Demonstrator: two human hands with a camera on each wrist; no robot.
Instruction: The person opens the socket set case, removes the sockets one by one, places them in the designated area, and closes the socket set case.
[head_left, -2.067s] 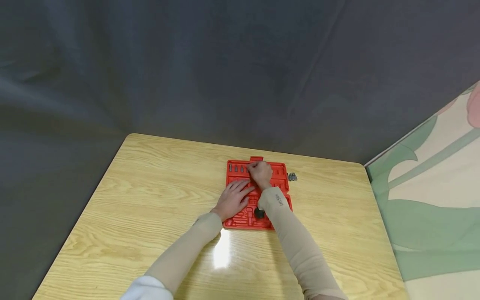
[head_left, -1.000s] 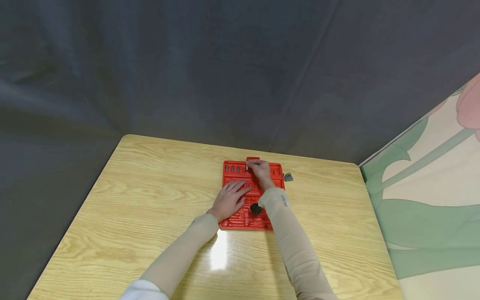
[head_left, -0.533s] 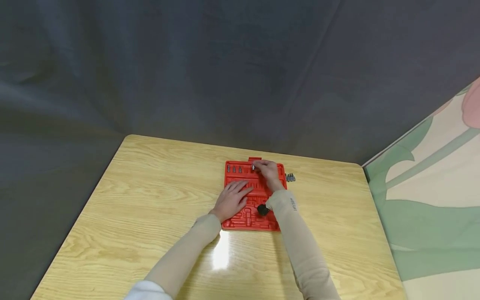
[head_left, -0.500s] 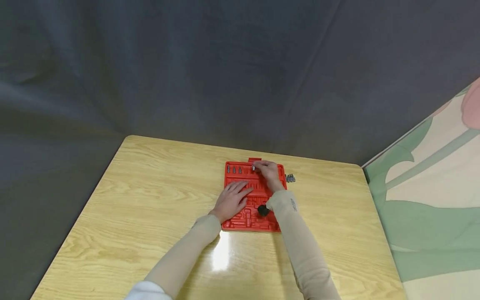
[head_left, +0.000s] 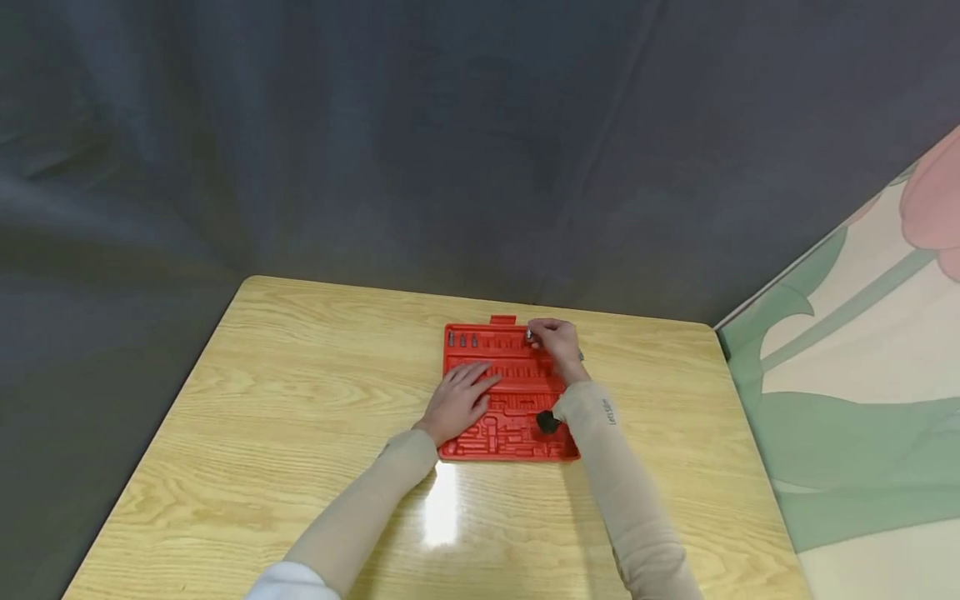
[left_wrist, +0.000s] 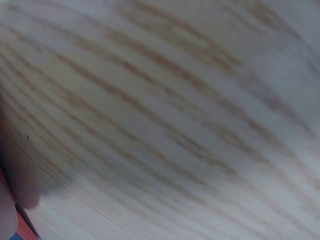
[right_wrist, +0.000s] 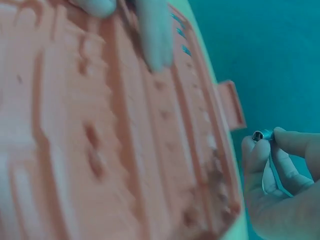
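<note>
A red moulded tool case [head_left: 517, 404] lies spread on the wooden table. Three small grey bits [head_left: 462, 340] sit in its top row at the left end. My left hand [head_left: 457, 402] lies with its fingers spread on the case's left side. Above the top row's right part, my right hand [head_left: 558, 343] pinches a small metal piece [head_left: 528, 334] between thumb and fingers. In the right wrist view that metal piece [right_wrist: 262, 135] shows a hollow end, held by the right hand [right_wrist: 285, 185] beside the case [right_wrist: 150, 125].
A grey bit [head_left: 581, 356] shows just right of my right hand, which hides the area around it. Bare wooden table [head_left: 315, 375] extends to the left of the case. A dark curtain [head_left: 420, 150] hangs behind, and a patterned cloth [head_left: 862, 358] stands at the right.
My right hand has moved right along the top row with the metal piece pinched in it, away from the slot beside the three bits. The left hand stays on the case.
</note>
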